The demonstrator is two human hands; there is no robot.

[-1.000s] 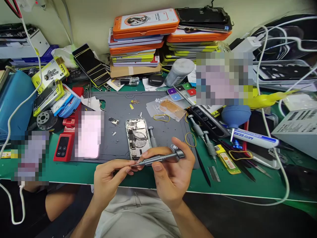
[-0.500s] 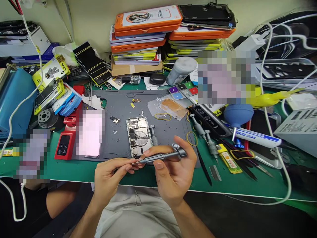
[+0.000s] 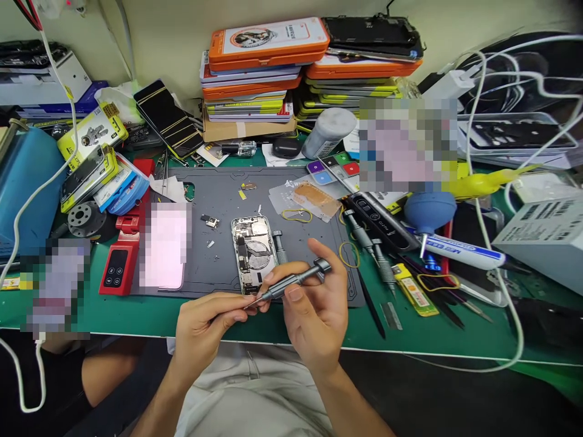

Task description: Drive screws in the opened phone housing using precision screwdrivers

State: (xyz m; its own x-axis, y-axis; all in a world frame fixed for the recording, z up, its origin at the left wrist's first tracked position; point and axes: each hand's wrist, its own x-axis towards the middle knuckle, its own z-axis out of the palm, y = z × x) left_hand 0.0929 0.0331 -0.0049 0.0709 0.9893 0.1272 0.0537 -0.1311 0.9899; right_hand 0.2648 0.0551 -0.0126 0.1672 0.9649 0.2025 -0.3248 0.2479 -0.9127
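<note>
A grey precision screwdriver lies slanted across my right hand, its knobbed end up to the right. My right thumb and fingers hold its handle. At the thin tip, my left hand is closed, thumb and fingertips pinched round the shaft end. Whether a small part is also between those fingertips is hidden. Just behind the hands, an opened phone lies on the dark grey work mat, its inner parts showing. Beside the phone rests another grey screwdriver, partly hidden by my right hand.
Small loose parts lie on the mat. Left stands a red device by a blurred lit phone. Screwdrivers, tweezers, a blue air blower and a white cable crowd the right. Stacked boxes line the wall.
The screwdriver now slants more steeply, its knobbed end slightly higher and further left. My right hand has shifted a little left. My left fingers still pinch at the tip. The view has moved slightly.
</note>
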